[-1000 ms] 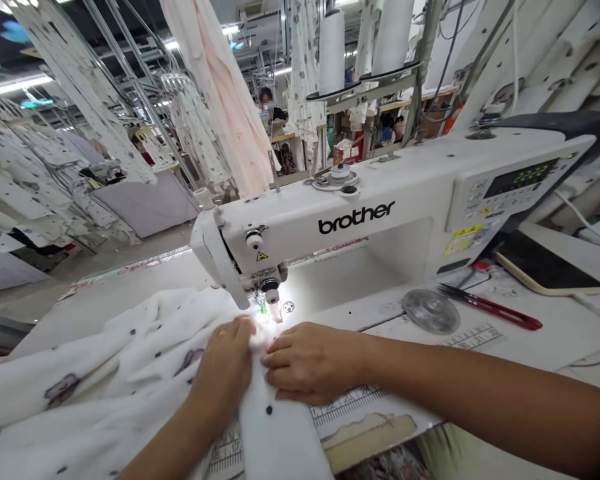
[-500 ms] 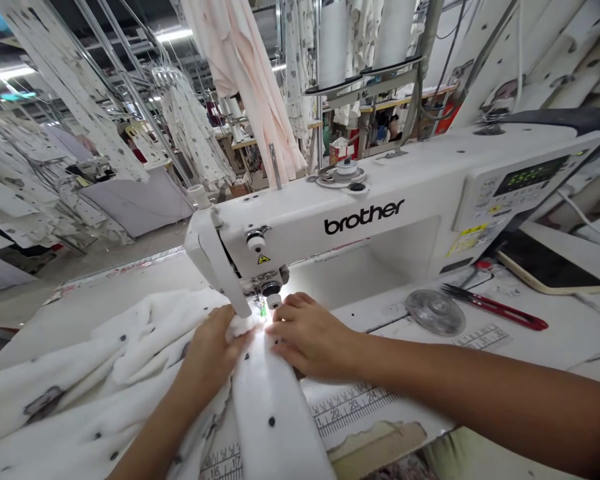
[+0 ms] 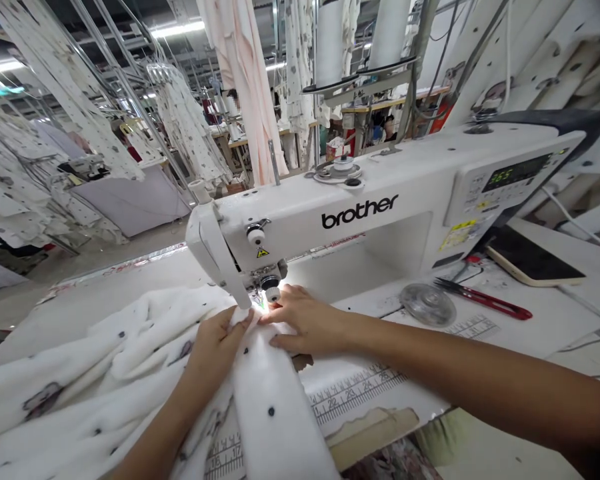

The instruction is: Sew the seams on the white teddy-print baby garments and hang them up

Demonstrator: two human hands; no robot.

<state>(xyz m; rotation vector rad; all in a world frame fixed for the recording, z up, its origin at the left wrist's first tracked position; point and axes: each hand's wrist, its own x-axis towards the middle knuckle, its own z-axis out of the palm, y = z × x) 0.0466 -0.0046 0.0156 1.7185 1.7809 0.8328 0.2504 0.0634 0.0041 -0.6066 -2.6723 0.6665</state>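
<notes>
White spotted fabric lies across the left of the table, and a folded white strip runs from the needle area toward me. My left hand pinches the fabric's edge just left of the presser foot, thumb against forefinger. On the other side, my right hand rests its outstretched fingers on the strip beside the needle, thumb apart. Both hands are under the head of a white sewing machine, whose lamp lights the seam brightly. The needle tip and the stitches are too bright and small to make out.
Right of the hands lie a clear round bobbin-like disc, red-handled thread snips and a phone. A printed ruler runs along the table front. Thread cones stand behind; garments hang beyond.
My left thumb and forefinger have closed on the fabric nearer the foot. My right thumb has spread away from its fingers. The machine display reads differently, and the view has shifted slightly.
</notes>
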